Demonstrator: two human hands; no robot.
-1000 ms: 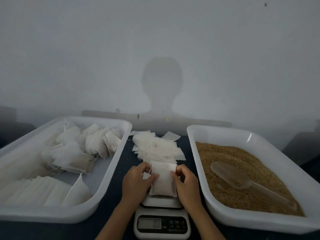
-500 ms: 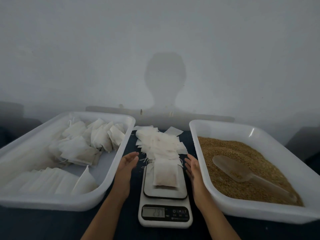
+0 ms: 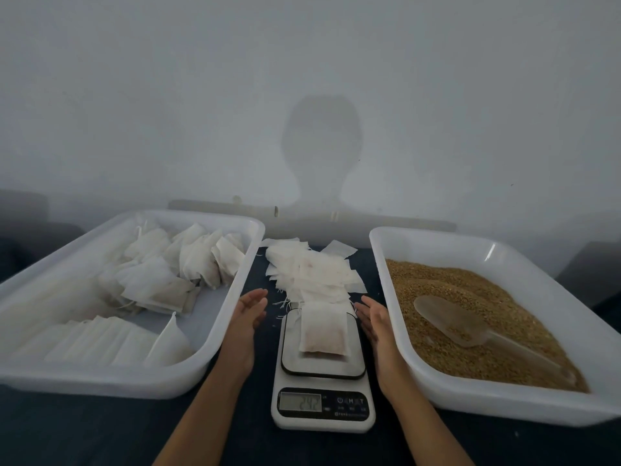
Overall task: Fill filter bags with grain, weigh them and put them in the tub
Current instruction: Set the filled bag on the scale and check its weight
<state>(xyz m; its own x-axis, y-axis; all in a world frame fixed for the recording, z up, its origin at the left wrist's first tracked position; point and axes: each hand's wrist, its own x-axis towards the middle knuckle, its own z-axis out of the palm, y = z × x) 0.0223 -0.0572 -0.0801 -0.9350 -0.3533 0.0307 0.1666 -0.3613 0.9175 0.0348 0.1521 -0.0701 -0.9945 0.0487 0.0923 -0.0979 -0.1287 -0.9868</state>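
Filled bag [image 3: 323,328] flat on scale [image 3: 322,375]. Left hand [image 3: 247,317] and right hand [image 3: 376,322] flanking, fingers straight, holding nothing, apart from bag.

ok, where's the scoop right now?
In the head view the scoop lies on the grain in the right-hand tub, bowl toward the scale, handle pointing to the tub's near right corner. Neither hand touches it.

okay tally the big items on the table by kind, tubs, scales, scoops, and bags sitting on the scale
Tubs: 2, the left tub and the grain tub
Scales: 1, the scale
Scoops: 1, the scoop
Bags on the scale: 1, the filled bag
Total: 5
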